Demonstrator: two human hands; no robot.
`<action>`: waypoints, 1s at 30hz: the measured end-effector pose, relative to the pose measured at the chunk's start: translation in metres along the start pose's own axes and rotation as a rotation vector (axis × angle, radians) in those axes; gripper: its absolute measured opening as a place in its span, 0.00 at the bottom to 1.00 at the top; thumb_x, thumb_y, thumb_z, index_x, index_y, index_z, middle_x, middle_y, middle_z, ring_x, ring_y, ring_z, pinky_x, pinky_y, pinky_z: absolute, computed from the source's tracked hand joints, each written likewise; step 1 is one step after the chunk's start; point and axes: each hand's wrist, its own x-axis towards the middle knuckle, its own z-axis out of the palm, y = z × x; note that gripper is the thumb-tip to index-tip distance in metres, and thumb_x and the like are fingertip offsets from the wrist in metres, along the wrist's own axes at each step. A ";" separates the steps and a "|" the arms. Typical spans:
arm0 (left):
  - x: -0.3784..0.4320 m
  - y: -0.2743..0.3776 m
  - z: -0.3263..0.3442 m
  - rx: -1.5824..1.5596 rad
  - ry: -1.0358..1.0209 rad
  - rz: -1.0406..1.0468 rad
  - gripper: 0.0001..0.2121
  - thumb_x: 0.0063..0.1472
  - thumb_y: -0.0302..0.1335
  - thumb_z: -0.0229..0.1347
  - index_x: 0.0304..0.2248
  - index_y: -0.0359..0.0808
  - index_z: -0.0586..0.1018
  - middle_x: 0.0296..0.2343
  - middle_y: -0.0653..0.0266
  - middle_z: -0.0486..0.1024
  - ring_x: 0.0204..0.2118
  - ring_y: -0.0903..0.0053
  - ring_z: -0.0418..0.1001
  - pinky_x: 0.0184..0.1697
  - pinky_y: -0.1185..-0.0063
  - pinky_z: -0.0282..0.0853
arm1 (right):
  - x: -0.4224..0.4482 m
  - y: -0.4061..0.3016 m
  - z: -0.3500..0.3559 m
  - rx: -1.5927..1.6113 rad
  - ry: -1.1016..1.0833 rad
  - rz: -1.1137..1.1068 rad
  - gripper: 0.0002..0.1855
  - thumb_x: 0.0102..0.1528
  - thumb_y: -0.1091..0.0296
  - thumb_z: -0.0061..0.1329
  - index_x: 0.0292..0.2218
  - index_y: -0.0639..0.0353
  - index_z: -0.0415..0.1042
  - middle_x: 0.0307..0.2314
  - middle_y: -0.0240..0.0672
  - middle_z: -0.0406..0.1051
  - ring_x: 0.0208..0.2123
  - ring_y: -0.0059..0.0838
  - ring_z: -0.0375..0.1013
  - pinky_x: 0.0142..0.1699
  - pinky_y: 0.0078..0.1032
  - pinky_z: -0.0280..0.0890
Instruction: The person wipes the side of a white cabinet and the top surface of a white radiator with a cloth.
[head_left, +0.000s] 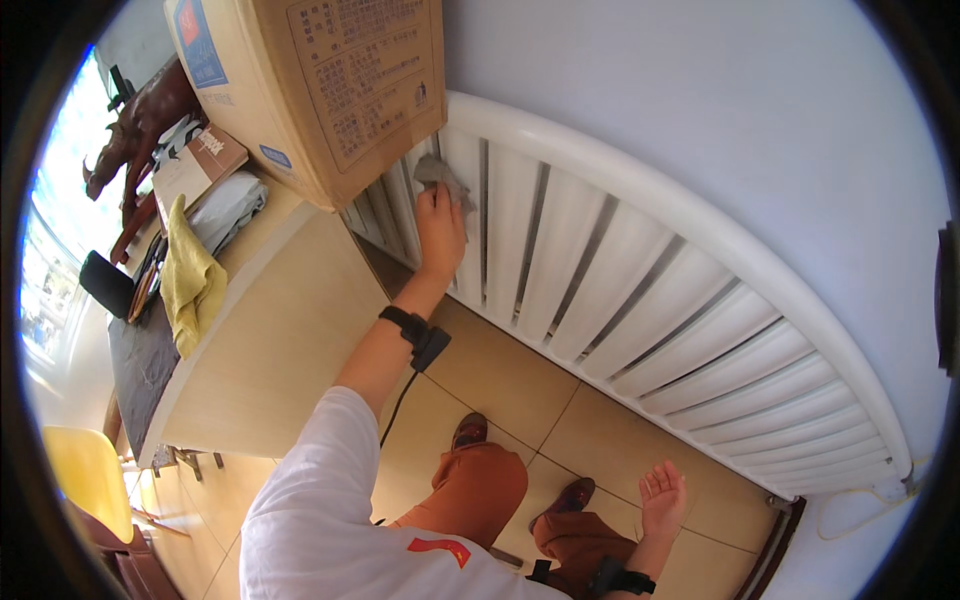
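Between the fingers of my left hand (442, 236) is a crumpled grey cloth (444, 174). The cloth lies against the upper part of a white column radiator (585, 262), near its left end. Part of the cloth is hidden behind my fingers. Lower right, my right hand (664, 491) hangs in front of the radiator's far end with its palm showing. Its fingers are extended and it holds nothing.
Left of my left hand, a cardboard box (367, 82) with printed writing stands on a desk (277, 330). A yellow cloth (189, 281), a notebook (199, 169) and a dark bull figurine (146, 120) are also there. A yellow chair (90, 480) stands beyond. Tiles (495, 360) cover the floor.
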 end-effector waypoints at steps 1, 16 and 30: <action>-0.013 -0.003 0.004 0.029 -0.037 -0.030 0.16 0.54 0.20 0.46 0.42 0.22 0.64 0.32 0.48 0.62 0.34 0.62 0.62 0.38 0.75 0.60 | 0.000 0.000 0.000 0.004 0.013 -0.001 0.20 0.54 0.53 0.35 0.41 0.60 0.64 0.32 0.35 0.66 0.34 0.29 0.65 0.43 0.29 0.60; -0.164 -0.090 0.070 0.017 -0.723 -0.660 0.13 0.53 0.25 0.44 0.35 0.22 0.67 0.33 0.42 0.65 0.37 0.54 0.64 0.39 0.69 0.61 | 0.004 0.006 0.004 0.009 0.049 0.014 0.20 0.53 0.54 0.37 0.39 0.61 0.65 0.30 0.37 0.67 0.32 0.30 0.66 0.40 0.29 0.63; -0.036 0.008 0.016 -0.573 -0.024 -0.275 0.12 0.52 0.22 0.51 0.36 0.29 0.66 0.30 0.56 0.67 0.34 0.73 0.65 0.39 0.82 0.60 | 0.005 0.006 -0.005 -0.032 0.035 -0.002 0.19 0.54 0.52 0.34 0.38 0.58 0.65 0.31 0.33 0.66 0.33 0.29 0.65 0.41 0.30 0.61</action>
